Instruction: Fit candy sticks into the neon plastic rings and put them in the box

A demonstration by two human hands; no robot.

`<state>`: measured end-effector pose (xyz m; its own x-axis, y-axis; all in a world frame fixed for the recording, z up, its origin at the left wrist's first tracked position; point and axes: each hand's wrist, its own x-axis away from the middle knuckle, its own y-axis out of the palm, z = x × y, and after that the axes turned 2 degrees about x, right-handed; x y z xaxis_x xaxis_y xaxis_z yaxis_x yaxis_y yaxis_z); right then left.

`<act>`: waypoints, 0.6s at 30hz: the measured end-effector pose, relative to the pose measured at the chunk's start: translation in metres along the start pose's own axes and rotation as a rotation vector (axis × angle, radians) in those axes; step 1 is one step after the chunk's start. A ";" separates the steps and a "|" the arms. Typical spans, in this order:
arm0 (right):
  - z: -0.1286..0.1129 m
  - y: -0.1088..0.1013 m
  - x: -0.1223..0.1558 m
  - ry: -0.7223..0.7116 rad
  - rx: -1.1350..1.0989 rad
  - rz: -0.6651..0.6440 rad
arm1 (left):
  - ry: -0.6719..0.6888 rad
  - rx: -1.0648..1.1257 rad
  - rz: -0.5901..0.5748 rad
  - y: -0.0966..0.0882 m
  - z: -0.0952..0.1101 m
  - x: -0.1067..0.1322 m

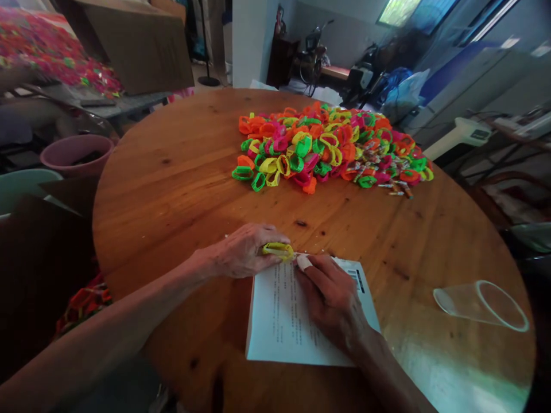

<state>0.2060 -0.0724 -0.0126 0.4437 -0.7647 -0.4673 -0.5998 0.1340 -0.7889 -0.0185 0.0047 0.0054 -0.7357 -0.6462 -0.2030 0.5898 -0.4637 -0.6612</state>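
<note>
Between the thumb and fingers of my left hand (247, 250) is a yellow plastic loop (278, 250), shaped like a small band. My right hand (329, 292) meets its right end, fingers closed in a pinch, with white tape around one fingertip. Whatever the right fingers pinch is too small to make out. Both hands are over a white book or booklet (275, 338), printed with lines of text and a barcode. My right wrist crosses its lower right corner.
Farther back on the round wooden table (172, 172) lies a heap of coloured plastic loops (301, 149), with small metallic-looking pieces (400, 189) at its right. A clear plastic cup (477, 304) lies on its side at right. Left stand a cardboard box (138, 46) and a pink tub (77, 155).
</note>
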 end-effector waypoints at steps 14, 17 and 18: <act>-0.011 -0.003 -0.007 -0.059 0.304 -0.274 | 0.009 -0.107 -0.024 -0.001 0.003 0.003; -0.013 -0.005 -0.009 -0.066 0.321 -0.276 | -0.054 -0.145 -0.028 0.004 0.005 0.003; -0.010 -0.007 -0.012 -0.074 0.307 -0.290 | -0.075 -0.163 -0.026 0.006 0.005 0.002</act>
<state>0.1981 -0.0707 0.0022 0.6182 -0.7525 -0.2271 -0.2216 0.1103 -0.9689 -0.0148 -0.0027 0.0049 -0.7193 -0.6818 -0.1336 0.5045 -0.3804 -0.7751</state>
